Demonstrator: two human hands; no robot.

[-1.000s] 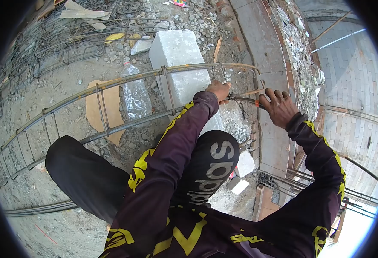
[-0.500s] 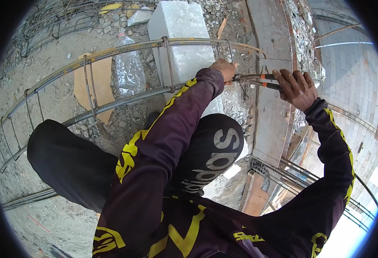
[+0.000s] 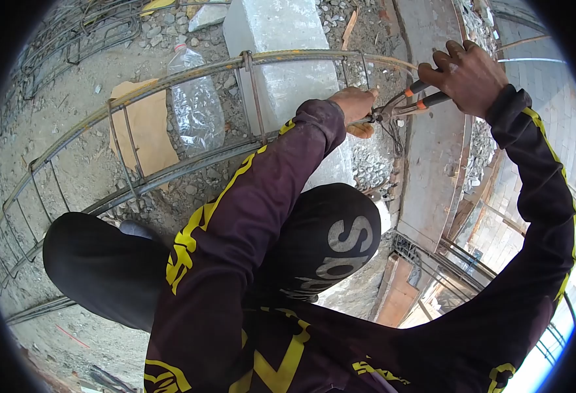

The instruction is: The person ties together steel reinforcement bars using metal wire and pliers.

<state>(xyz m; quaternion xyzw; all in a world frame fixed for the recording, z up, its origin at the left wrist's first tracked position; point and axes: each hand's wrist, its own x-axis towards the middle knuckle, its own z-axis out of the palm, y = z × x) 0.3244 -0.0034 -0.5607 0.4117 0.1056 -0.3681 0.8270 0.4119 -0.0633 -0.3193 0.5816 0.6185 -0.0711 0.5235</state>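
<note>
My right hand (image 3: 466,77) is wrapped around the black and orange handles of a pair of pincers (image 3: 402,103), spread apart. Their metal head meets the lower bar of a rebar cage (image 3: 203,160), close beside my left hand (image 3: 354,106). The fingers of that left hand curl around the cage's end, so the bar is partly hidden there. Thin tie wire (image 3: 397,141) dangles just below the pincers' head. Stirrups, such as the one (image 3: 254,98) left of my hand, join the cage's upper and lower bars.
Under the cage lie a pale concrete block (image 3: 275,29), a clear plastic bottle (image 3: 196,108) and a piece of brown cardboard (image 3: 145,128). A long concrete edge (image 3: 432,157) runs along the right. More bent rebar (image 3: 72,33) sits at upper left, over gravelly ground.
My right hand has moved up and to the right, and the pincers' handles have spread wider. The left hand stays at the cage's end. The view has shifted slightly.
</note>
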